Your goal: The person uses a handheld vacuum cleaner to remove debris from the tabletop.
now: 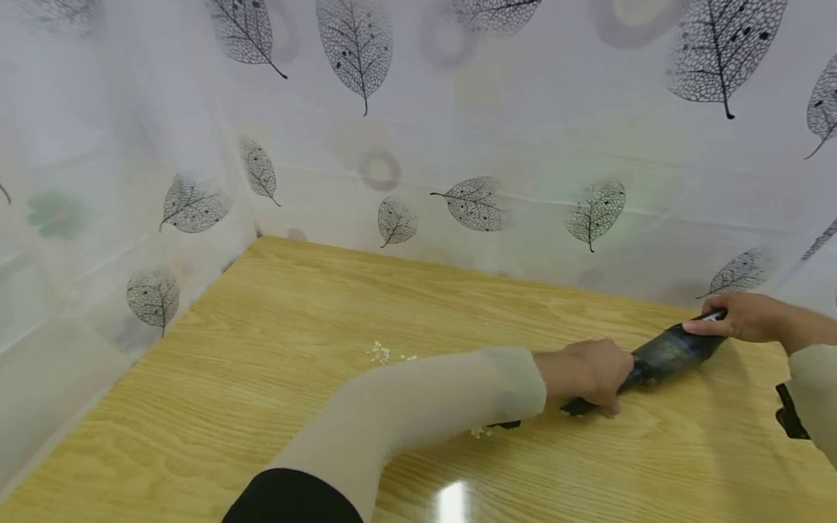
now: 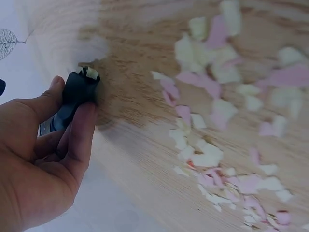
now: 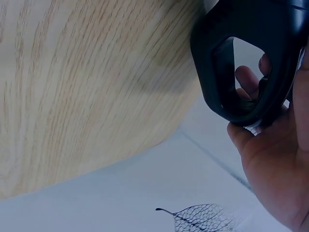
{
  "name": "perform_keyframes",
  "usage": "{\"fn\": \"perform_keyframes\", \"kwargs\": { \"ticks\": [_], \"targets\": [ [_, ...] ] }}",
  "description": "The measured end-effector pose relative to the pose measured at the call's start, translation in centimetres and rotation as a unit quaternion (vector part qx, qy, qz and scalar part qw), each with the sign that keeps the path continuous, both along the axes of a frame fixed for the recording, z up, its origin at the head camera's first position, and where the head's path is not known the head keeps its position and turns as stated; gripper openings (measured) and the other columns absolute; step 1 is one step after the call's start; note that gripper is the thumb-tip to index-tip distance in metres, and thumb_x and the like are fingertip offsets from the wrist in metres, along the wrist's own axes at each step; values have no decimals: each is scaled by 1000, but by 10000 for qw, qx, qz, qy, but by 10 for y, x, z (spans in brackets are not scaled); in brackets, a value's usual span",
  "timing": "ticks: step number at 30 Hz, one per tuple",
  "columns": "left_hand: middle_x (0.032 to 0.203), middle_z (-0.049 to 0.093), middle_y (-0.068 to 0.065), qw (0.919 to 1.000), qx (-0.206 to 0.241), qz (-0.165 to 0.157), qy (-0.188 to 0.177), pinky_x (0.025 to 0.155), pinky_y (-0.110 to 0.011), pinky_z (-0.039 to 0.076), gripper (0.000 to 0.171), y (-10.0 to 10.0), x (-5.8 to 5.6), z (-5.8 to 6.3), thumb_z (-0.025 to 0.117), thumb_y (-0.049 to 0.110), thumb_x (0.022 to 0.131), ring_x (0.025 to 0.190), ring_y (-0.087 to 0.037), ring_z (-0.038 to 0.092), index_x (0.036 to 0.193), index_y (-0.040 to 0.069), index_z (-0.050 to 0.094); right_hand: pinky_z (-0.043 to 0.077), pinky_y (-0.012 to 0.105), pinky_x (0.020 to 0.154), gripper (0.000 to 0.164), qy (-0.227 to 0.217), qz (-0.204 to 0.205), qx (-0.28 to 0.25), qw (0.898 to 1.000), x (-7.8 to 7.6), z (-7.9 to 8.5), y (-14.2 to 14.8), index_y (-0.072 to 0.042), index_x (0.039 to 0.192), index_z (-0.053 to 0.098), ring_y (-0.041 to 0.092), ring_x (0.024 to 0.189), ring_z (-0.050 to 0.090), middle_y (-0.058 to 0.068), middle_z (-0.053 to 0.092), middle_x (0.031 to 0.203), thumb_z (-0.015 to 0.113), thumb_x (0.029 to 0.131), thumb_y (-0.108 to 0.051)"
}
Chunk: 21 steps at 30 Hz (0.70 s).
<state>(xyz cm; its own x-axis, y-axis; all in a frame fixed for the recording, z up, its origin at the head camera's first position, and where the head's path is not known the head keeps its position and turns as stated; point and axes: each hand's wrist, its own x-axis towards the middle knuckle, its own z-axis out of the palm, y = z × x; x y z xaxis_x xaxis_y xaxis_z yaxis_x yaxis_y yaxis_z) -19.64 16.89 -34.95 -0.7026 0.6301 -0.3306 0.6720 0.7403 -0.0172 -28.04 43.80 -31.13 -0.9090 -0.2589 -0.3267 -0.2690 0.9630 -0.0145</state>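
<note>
A black handheld vacuum cleaner [image 1: 673,354] with a smoky see-through middle slants above the right part of the table. My left hand [image 1: 596,369] grips its narrow front end. In the left wrist view, the fingers and thumb of the left hand [image 2: 53,150] curl round the dark nozzle [image 2: 79,92], with a pale scrap at its mouth. My right hand [image 1: 752,317] holds the rear handle end. The right wrist view shows the looped handle [image 3: 217,82], with the right hand [image 3: 275,159] around its end. Small pink and pale scraps [image 2: 207,154] lie scattered on the wood.
The wood-grain table [image 1: 314,305] meets a white leaf-print curtain [image 1: 418,145] at the back and left. A small group of scraps [image 1: 381,354] lies beyond my left sleeve [image 1: 418,399]; more scraps [image 1: 479,432] show below it.
</note>
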Motion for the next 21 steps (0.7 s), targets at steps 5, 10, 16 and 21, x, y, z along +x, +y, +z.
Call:
{"fn": "perform_keyframes", "kwargs": {
  "ticks": [5, 10, 16, 21],
  "targets": [
    [72, 59, 15, 10000, 32, -85, -14, 65, -12, 50, 32, -13, 6, 1, 70, 59, 84, 65, 1, 59, 95, 31, 60, 53, 52, 74, 67, -57, 260, -142, 9995, 0, -2, -11, 11, 114, 63, 47, 96, 63, 34, 63, 110, 59, 96, -54],
    [70, 58, 14, 9997, 26, -240, 30, 66, -13, 49, 36, -27, 9, 2, 69, 61, 84, 65, 1, 58, 88, 27, 59, 54, 49, 72, 59, 64, 439, -327, 9985, 3, -3, -24, 8, 111, 65, 37, 91, 65, 22, 66, 105, 64, 95, -49],
    [72, 59, 13, 9992, 101, -371, -91, 64, -13, 49, 37, -42, 12, 2, 72, 60, 82, 65, 0, 58, 91, 26, 61, 54, 52, 79, 58, 132, 849, -404, 9955, 8, -2, -38, 11, 112, 67, 44, 100, 64, 26, 66, 112, 68, 93, -44],
    [84, 60, 15, 9989, 272, -309, -219, 68, -14, 49, 44, -49, 11, 2, 77, 60, 78, 73, 1, 56, 100, 26, 60, 54, 55, 83, 68, -179, 879, -276, 9956, 10, 1, -45, 16, 119, 62, 50, 106, 62, 30, 66, 115, 64, 95, -47]
  ]
}}
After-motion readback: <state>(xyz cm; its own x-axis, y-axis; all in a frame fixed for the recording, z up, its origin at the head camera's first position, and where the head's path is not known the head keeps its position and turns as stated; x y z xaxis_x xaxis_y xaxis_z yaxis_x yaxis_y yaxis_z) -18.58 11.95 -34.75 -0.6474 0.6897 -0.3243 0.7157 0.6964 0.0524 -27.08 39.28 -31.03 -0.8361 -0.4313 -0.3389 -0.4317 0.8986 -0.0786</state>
